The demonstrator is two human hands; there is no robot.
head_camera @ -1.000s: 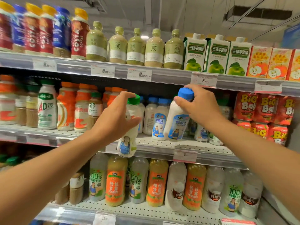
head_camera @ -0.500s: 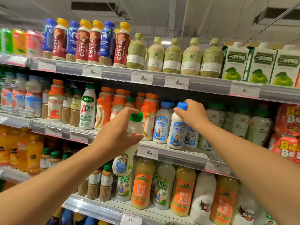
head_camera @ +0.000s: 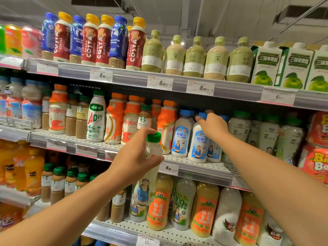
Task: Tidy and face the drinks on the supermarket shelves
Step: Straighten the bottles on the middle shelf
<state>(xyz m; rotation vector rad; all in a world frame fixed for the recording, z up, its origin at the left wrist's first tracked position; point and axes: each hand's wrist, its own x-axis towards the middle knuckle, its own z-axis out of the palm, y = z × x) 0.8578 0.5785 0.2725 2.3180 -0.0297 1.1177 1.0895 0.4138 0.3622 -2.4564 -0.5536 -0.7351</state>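
Note:
My left hand (head_camera: 134,160) grips a white coconut drink bottle with a green cap (head_camera: 153,137) by its neck, holding it in the air in front of the middle shelf (head_camera: 200,172). My right hand (head_camera: 212,126) is curled over the top of a blue-capped white bottle (head_camera: 198,148) that stands upright on the middle shelf. A second blue-capped bottle (head_camera: 182,137) stands just left of it, and a third (head_camera: 213,151) is partly hidden behind my right wrist. Green-capped white bottles (head_camera: 239,127) fill the row to the right.
Orange-capped bottles (head_camera: 167,125) and Starbucks bottles (head_camera: 144,118) stand left of the blue-capped ones. Coffee bottles (head_camera: 88,41), green tea bottles (head_camera: 193,57) and apple cartons (head_camera: 266,64) line the top shelf. Tall juice bottles (head_camera: 204,212) fill the bottom shelf. Red packs (head_camera: 317,157) sit far right.
The view has swung left and slightly closer. My right hand has set the blue-capped bottle upright beside the others. My left hand keeps holding the green-capped bottle.

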